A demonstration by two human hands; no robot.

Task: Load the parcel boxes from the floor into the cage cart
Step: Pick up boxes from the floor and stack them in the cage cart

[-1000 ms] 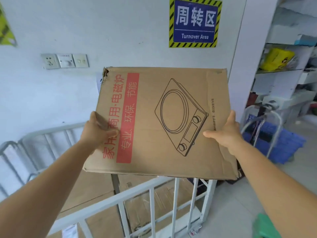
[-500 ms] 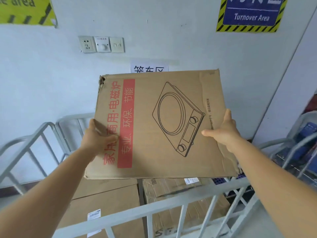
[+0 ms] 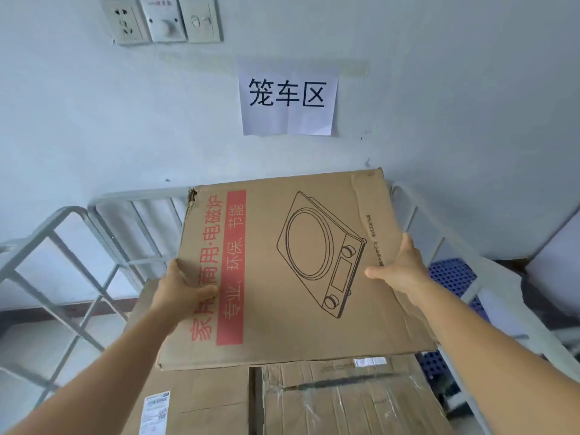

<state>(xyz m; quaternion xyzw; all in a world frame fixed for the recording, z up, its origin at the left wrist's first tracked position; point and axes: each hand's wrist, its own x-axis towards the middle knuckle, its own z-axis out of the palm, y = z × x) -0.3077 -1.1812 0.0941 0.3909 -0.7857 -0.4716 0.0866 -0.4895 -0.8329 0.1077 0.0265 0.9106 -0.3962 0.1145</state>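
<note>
A flat brown parcel box (image 3: 292, 271) with a red text strip and a line drawing of a cooktop is held above the cage cart. My left hand (image 3: 180, 288) grips its left edge, thumb on top. My right hand (image 3: 400, 268) grips its right edge. The grey metal cage cart (image 3: 103, 233) surrounds the box on the left, back and right. Two cardboard boxes lie inside under it: one on the left (image 3: 194, 400) with a white label, one on the right (image 3: 345, 400) wrapped in clear tape.
A pale wall stands right behind the cart, with a paper sign (image 3: 287, 102) and a socket and switch panel (image 3: 163, 20). A blue perforated crate (image 3: 452, 277) sits beyond the cart's right rail.
The box has come down and forward over the cart, tilting flatter. The view has moved closer to the wall and left; the near rail has dropped out of sight.
</note>
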